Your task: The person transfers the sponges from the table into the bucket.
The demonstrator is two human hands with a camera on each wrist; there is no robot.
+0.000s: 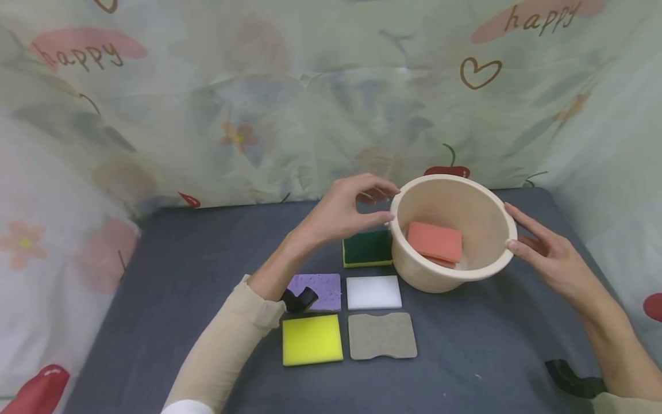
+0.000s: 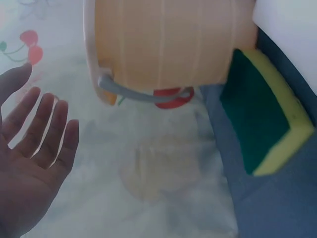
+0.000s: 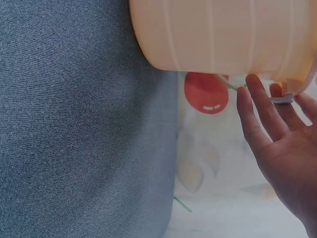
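Head view: moderate, even, soft light. Source out of frame; probably overhead, hard to tell. Diffuse shadow on the dark tabletop (image 1: 155, 299) right of the bucket (image 1: 424, 279). White sponge (image 1: 373, 292) runs close to blown out. Wide lens, stretch toward the edges. Backdrop (image 1: 310, 132) print a bit soft. Left wrist: hazy, low contrast, left hand (image 2: 29, 176) dark against pale cloth. Right wrist: dimmer, tabletop weave crisp, backdrop blurred, broad soft-edged shadow below the bucket.
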